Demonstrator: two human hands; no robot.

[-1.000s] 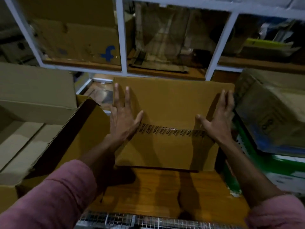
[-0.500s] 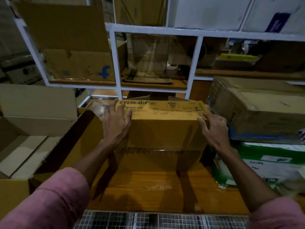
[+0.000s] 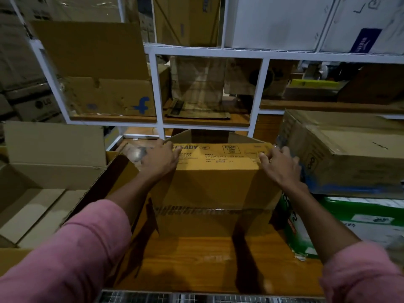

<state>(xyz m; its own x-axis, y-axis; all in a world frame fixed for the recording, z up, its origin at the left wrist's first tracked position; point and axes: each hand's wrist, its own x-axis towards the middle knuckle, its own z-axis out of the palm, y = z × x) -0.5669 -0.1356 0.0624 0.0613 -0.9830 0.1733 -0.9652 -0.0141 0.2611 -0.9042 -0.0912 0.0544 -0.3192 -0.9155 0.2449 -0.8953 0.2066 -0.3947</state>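
Left hand (image 3: 160, 159) and right hand (image 3: 281, 166) each clamp an upper corner of the open box (image 3: 218, 184); judged light, stiff at corners, panels crushable.

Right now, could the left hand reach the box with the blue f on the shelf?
Probably yes. The left hand grips the yellow box at its top corner; the blue-f box sits above on the open shelf, nothing between. It must let go first.

A storeroom or warehouse is indicated: cartons (image 3: 341, 149) are stacked all round, and white shelving (image 3: 159, 88) is packed with boxes.
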